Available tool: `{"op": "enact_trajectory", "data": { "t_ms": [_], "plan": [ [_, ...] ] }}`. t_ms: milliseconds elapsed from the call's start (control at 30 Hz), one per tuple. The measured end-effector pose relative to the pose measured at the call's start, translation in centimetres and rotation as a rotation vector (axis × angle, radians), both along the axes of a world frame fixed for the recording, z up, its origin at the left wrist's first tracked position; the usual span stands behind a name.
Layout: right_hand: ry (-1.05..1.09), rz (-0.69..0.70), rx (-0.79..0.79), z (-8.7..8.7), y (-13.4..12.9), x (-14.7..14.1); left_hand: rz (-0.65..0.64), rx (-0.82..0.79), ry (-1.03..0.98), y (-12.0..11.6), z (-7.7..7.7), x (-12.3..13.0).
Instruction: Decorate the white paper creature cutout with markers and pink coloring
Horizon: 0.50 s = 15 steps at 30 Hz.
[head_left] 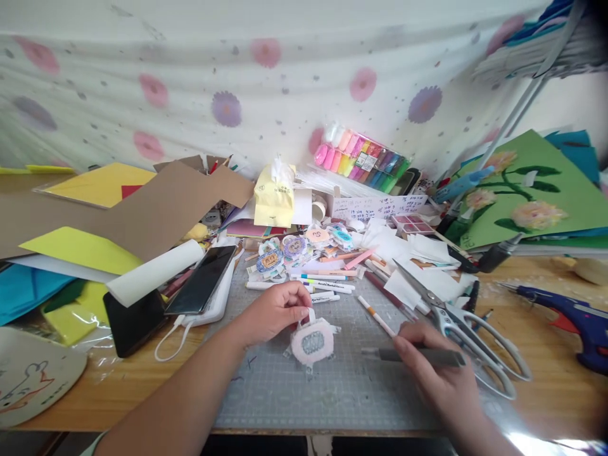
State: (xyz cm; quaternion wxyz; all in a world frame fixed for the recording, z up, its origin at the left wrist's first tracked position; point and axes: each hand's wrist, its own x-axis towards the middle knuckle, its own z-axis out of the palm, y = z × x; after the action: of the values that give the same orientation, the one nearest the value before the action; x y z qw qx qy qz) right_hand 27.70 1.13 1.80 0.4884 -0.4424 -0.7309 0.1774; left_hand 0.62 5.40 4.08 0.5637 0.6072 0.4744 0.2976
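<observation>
My left hand (284, 310) pinches the top tab of a small paper cutout (324, 340). The cutout has a pale pink border and a grey patterned middle, with small clear tabs round its edge. It is held just over the grey cutting mat (332, 402). In my right hand (434, 373) is a slim grey pen (427, 356), its blurred tip pointing left toward the cutout. A thin white stick with an orange band (373, 313) lies beside my right fingertips. Large grey-handled scissors (456, 323) rest just beyond that hand.
Behind the hands lie several markers (327, 285) and a heap of decorated paper cutouts (294, 246). To the left are a black phone (202, 278) and a cabled white power bank (223, 297). A blue glue gun (560, 310) lies right; a yellow tissue pack (274, 197) stands behind.
</observation>
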Motion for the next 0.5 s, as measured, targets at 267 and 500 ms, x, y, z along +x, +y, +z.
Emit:
{"op": "enact_trajectory", "data": {
  "t_ms": [267, 500],
  "plan": [
    [0.192, 0.134, -0.084, 3.8, 4.5, -0.8, 0.194, 0.027, -0.127, 1.2, -0.3, -1.6],
    [-0.166, 0.467, -0.054, 4.5, 7.5, -5.4, 0.298, 0.031, -0.226, 1.5, -0.6, -1.6]
  ]
}}
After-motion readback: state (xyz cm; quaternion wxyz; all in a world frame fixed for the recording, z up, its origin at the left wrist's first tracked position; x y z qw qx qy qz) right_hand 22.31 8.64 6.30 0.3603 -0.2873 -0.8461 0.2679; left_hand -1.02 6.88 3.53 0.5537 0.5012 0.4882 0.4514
